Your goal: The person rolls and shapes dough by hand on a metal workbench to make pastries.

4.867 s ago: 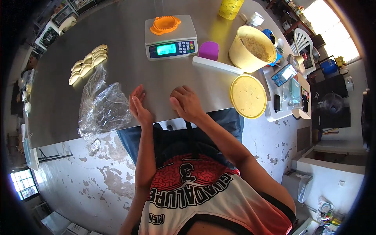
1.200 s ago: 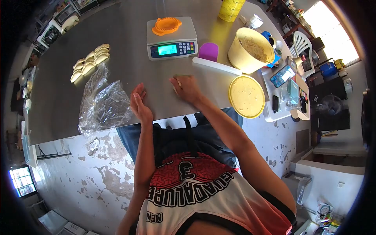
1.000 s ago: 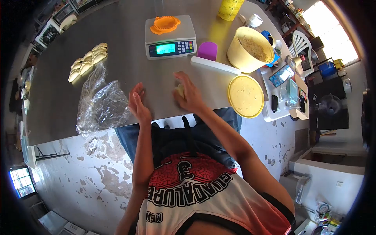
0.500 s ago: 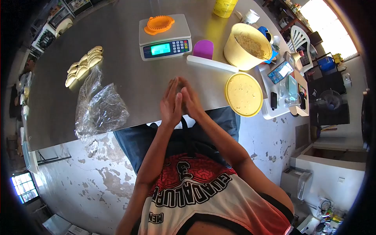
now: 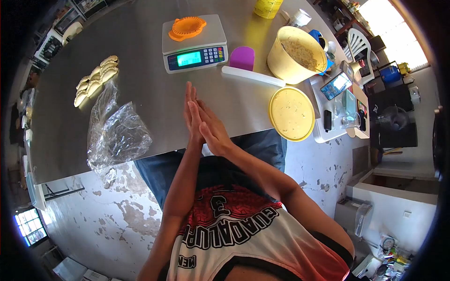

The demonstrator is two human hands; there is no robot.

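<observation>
My left hand (image 5: 192, 114) and my right hand (image 5: 213, 129) are pressed palm to palm above the table's near edge, fingers straight and pointing away from me. Nothing shows between them. Beyond them sits a scale (image 5: 196, 60) with an orange crimping mold (image 5: 187, 28) on its plate. A purple scraper (image 5: 242, 58) and a white bar (image 5: 253, 76) lie to its right. Folded dough pieces (image 5: 96, 79) rest at the left, above crumpled clear plastic (image 5: 124, 133).
At the right are a yellow tub (image 5: 281, 61) of filling, its lid (image 5: 291, 114) at the table edge, a phone (image 5: 336, 86) and a white tray (image 5: 323, 133). A yellow container (image 5: 267, 8) stands at the back of the metal table (image 5: 154, 84).
Both hands have shifted left and come flat together, where before a gap showed between the palms. The view has tilted slightly.
</observation>
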